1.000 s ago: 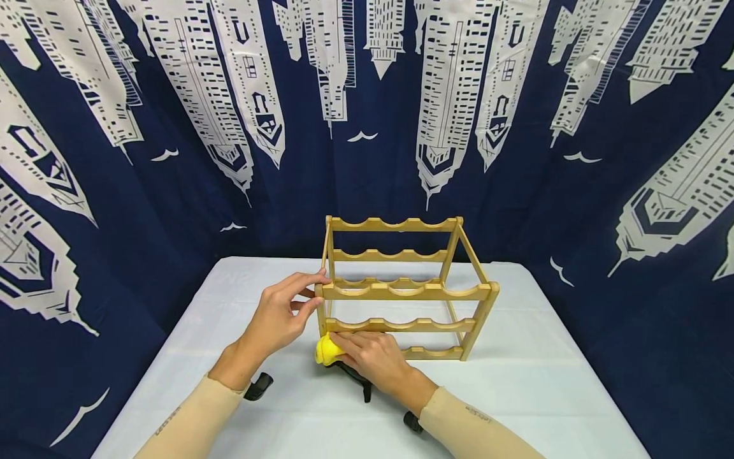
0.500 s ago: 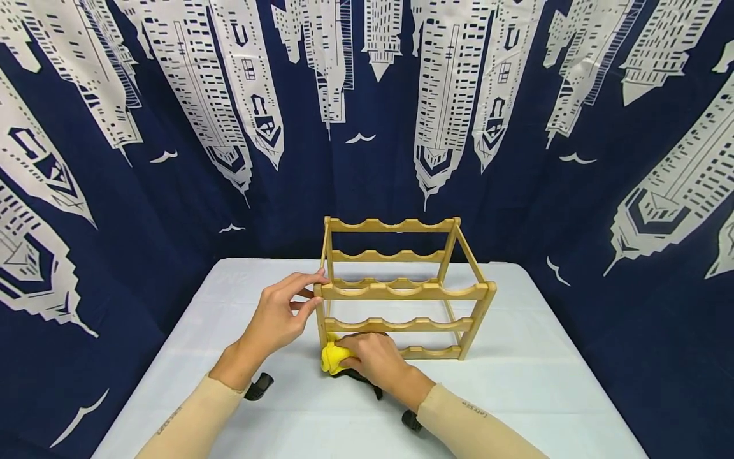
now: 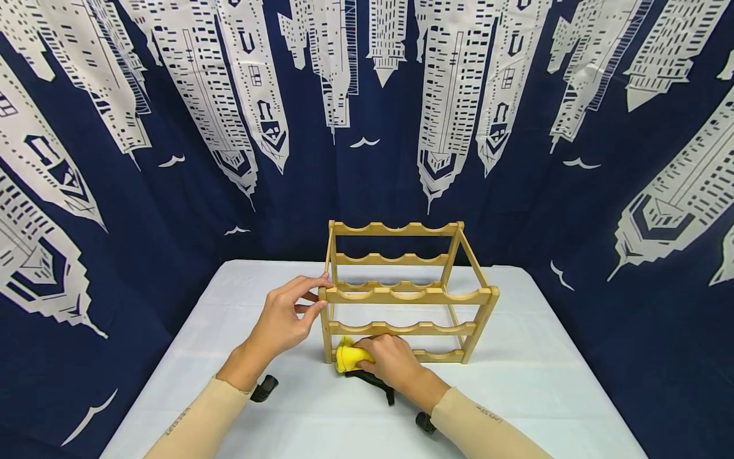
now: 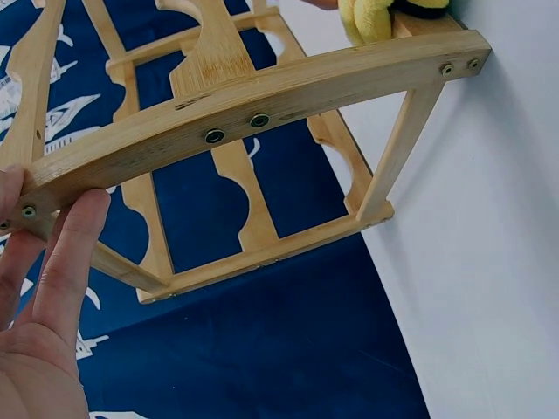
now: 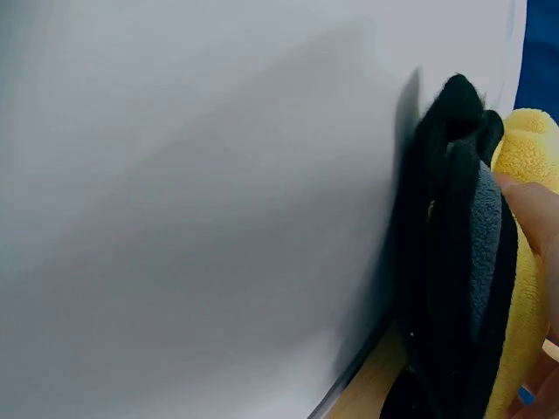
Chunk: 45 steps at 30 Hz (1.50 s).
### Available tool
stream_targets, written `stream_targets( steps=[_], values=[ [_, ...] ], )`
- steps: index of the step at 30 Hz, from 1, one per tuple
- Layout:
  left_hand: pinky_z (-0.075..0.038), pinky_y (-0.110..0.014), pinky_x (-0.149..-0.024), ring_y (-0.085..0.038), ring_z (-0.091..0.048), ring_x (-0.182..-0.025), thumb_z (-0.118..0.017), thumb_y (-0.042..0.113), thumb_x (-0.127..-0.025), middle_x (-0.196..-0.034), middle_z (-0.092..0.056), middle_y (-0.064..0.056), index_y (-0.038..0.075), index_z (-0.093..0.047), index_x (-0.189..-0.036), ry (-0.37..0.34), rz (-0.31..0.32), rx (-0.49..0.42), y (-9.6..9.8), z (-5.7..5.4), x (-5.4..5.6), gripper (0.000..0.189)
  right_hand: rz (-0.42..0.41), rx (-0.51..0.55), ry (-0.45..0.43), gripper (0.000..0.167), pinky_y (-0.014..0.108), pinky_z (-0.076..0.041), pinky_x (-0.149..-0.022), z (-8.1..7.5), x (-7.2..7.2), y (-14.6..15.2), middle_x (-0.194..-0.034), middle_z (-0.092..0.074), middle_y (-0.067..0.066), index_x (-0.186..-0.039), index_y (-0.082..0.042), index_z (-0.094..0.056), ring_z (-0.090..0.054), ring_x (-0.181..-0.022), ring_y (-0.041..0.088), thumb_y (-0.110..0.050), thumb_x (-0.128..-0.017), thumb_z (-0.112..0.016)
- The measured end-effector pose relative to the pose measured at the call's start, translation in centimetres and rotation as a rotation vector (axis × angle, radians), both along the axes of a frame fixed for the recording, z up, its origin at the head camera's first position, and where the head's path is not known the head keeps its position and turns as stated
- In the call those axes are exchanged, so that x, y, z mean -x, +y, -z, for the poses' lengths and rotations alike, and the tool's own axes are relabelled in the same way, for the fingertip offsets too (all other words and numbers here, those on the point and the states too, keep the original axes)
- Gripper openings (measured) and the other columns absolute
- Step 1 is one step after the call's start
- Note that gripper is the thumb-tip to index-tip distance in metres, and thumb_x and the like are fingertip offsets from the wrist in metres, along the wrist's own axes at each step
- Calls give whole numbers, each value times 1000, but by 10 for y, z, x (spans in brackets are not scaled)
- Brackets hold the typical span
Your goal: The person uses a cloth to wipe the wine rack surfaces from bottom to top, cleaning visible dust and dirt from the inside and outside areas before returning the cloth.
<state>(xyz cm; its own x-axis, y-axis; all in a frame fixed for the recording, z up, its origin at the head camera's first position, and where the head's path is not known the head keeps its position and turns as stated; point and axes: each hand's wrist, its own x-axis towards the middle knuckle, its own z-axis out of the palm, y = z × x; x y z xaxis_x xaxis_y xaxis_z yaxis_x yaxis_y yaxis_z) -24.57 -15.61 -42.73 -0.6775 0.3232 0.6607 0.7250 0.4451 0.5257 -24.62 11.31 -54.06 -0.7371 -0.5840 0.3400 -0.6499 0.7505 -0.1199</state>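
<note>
A wooden wine rack (image 3: 407, 296) with scalloped rails stands on the table. Its front top left corner is pinched between the fingers and thumb of my left hand (image 3: 287, 320); the left wrist view shows those fingertips against the rack's side bar (image 4: 288, 98). My right hand (image 3: 395, 364) grips a bunched yellow cloth (image 3: 351, 358) at the lowest front rail, near its left end. Black and grey parts of the cloth (image 5: 489, 253) show in the right wrist view, and a black length hangs toward the front. My right hand hides part of the rail.
The rack rests on a white-covered table (image 3: 321, 424). Behind and beside the table hangs a dark blue curtain (image 3: 367, 185) printed with white buildings. Dark wrist-worn devices show beside both forearms.
My right hand has slid the yellow cloth to the right along the rack's lowest front rail, away from the left post. My left hand stays at the top corner.
</note>
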Motion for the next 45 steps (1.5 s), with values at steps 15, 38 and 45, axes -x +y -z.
stream_targets(
  steps=[15, 38, 45],
  values=[
    [-71, -19, -82, -24, -87, -99, -87, -7, -100, -142, -82, -10, 13, -81, -138, -21, -11, -19, 4, 0, -1, 43, 24, 52, -7, 35, 35, -68, -69, -1, -6, 30, -105, -90, -5, -124, -17, -87, -84, -90, 16, -33, -95, -100],
    [-71, -19, -82, -25, -87, -98, -86, -5, -102, -141, -83, -13, 11, -82, -137, -5, -1, -48, 1, 7, 2, 39, 53, 71, 107, 38, 38, -73, -79, 7, -12, 82, -107, -91, -2, -119, -17, -89, -86, -94, 19, -25, -86, -106],
    [-71, -19, -81, -25, -87, -97, -86, -5, -102, -141, -83, -12, 12, -82, -137, -1, 2, -40, 1, 6, 2, 39, 74, 73, 137, 39, 38, -72, -78, 6, -14, 95, -106, -91, -1, -118, -16, -88, -86, -92, 20, -25, -85, -107]
  ],
)
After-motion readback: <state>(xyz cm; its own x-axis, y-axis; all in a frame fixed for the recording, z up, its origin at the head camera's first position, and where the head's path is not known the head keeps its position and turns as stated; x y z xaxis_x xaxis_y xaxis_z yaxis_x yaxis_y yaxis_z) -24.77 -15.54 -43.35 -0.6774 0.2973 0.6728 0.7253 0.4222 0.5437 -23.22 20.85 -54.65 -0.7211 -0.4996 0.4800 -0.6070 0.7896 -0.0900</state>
